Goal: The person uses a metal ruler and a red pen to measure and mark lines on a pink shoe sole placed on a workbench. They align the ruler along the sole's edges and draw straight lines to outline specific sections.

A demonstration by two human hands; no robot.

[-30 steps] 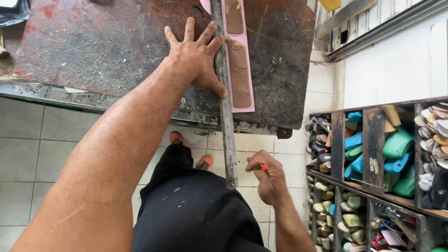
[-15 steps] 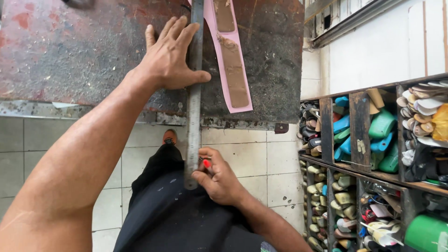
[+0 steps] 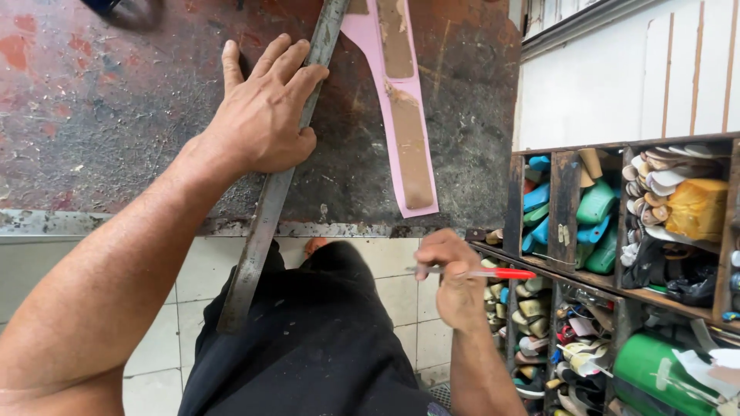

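Left hand (image 3: 258,119) lies flat with its grip spread open on a long, dull grey, scuffed metal straightedge (image 3: 270,200) running from 12 to 7 o'clock off the worn tabletop (image 3: 100,146), pink strip (image 3: 401,100) beside it, right hand (image 3: 455,281) pinching a red pen (image 3: 486,273).

We lose the metal straightedge (image 3: 271,192) and pink strip (image 3: 401,100) past the top edge; our left hand (image 3: 258,115) hides part of the straightedge.
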